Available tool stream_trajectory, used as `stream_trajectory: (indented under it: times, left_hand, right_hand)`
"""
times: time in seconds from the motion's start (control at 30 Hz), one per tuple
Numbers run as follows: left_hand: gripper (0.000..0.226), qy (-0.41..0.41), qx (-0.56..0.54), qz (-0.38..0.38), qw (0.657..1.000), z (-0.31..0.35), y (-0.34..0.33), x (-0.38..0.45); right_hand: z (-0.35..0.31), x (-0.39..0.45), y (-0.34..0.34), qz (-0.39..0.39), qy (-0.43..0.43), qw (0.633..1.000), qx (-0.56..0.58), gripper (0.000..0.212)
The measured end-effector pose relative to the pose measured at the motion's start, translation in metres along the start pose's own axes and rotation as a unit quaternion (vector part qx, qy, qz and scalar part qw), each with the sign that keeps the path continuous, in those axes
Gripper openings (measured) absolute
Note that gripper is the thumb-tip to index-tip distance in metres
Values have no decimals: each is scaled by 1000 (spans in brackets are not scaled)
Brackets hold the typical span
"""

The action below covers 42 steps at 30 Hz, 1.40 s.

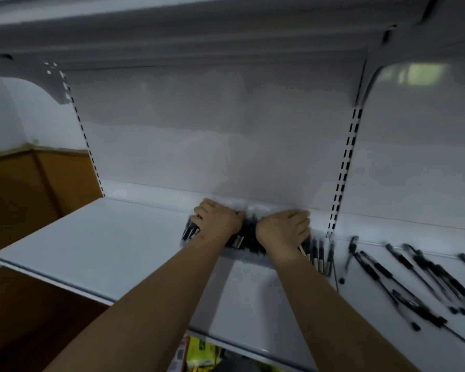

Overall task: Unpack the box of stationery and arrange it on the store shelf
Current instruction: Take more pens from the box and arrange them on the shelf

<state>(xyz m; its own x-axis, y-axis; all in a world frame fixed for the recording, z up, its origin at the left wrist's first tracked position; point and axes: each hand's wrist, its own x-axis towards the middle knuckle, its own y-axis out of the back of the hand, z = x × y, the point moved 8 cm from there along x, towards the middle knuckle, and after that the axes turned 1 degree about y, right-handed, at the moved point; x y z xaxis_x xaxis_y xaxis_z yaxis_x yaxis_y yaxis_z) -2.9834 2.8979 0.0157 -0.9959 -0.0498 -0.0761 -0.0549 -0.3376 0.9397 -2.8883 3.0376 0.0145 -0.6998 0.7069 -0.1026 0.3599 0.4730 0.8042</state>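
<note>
Both forearms are stretched up the frame's centre; left hand (217,220) and right hand (285,230) are pressed, fingers curled, onto a pile of pens (249,233) on the shelf (97,248).

One camera sits on the person's head. It looks forward and a bit down, close to the white shelf (105,253) and its back wall (212,130). Both arms reach out from the bottom edge.

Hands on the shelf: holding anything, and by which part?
Both hands, left and right, press down on a row of pens, palms across the barrels; actual grip cannot be told.
</note>
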Motion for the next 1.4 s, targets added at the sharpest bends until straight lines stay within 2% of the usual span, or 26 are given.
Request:
stream_trajectory:
  times: [0.07,0.2,0.33,0.47,0.53,0.67,0.77,0.83,0.9,0.93,1.0,1.07,1.13,1.17,1.2,1.3,1.4]
  left_hand:
    - [115,43,-1,-33,999,-5,-3,-3]
    - [115,101,-33,-65,992,-7,-1,-7]
    - [112,73,-51,-75,993,4,0,-15]
    - [107,25,7,-66,997,8,-6,-25]
    - [98,4,17,-63,998,10,-9,-23]
    - [80,10,24,-49,998,10,-14,-19]
    - [84,47,-20,-35,998,10,-14,-12]
    - [91,68,-51,-46,995,11,-11,-11]
    - [96,58,-59,-62,995,8,-4,-8]
    - [95,25,-52,-61,996,3,2,-5]
    - [94,-105,-22,-52,993,-11,16,-6]
    - [95,-258,-24,-25,966,-36,25,-20]
    - [85,-384,-23,-5,923,-59,22,-40]
    - [79,-427,-19,0,904,-67,17,-47]
    - [75,-455,-18,8,890,-71,12,-50]
    - [73,-480,-22,21,877,-65,5,-48]
    - [68,-510,44,29,858,-52,-3,-46]
  right_hand:
    - [0,-1,-2,-25,-16,999,-41,92]
    - [-1,0,-3,-68,-27,993,-92,94]
    - [4,4,-1,-70,7,993,-91,93]
    - [17,-2,-1,-2,99,983,-153,69]
    - [24,-5,-2,24,121,983,-135,64]
    - [26,-2,-4,9,86,993,-75,71]
    - [21,-3,-1,-12,26,999,-38,84]
    - [20,-4,2,-42,4,999,-13,82]
    - [23,0,12,-52,47,997,-14,78]
    - [26,1,21,-40,111,993,-27,77]
    - [33,-9,41,-35,275,960,-45,76]
    - [50,-26,48,-79,397,911,-79,76]
    - [68,-40,38,-97,476,855,-182,81]
    - [73,-44,31,-94,498,835,-213,85]
    - [75,-44,24,-91,505,830,-219,88]
    - [70,-33,15,-79,465,862,-187,93]
    - [63,-33,11,-83,455,860,-214,99]
